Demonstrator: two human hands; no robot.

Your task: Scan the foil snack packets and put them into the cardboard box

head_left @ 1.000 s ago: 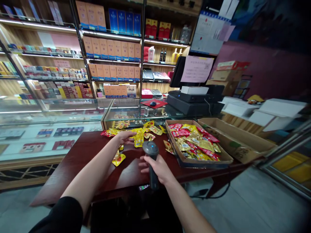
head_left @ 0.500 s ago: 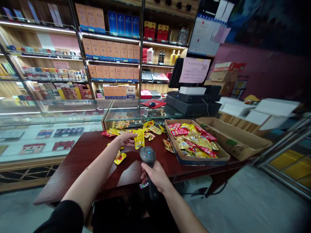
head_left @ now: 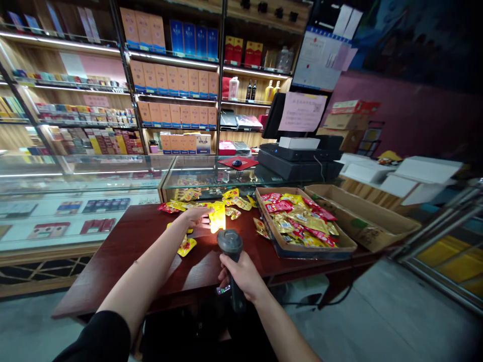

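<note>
My left hand [head_left: 194, 217] reaches across the dark red wooden table [head_left: 196, 276] and grips the edge of an upright yellow snack packet [head_left: 217, 217]. The packet glows brightly under the light from a black handheld barcode scanner [head_left: 229, 241], which my right hand [head_left: 241, 274] holds shut around its handle. The scanner head points up at the packet from just below it. Several loose yellow and red packets [head_left: 234, 203] lie around my left hand, and a cardboard tray [head_left: 305, 253] piled with more packets stands to the right.
A second, shallow cardboard tray [head_left: 358, 218] sits at the table's right end. Behind the table stand a glass display counter [head_left: 211, 173] and a black checkout terminal [head_left: 298, 158]. Wooden shelves [head_left: 173, 95] of boxed goods fill the back wall.
The scanner has shifted slightly down and toward me, and its light now shines on the yellow packet. My left hand still holds the packet in nearly the same place.
</note>
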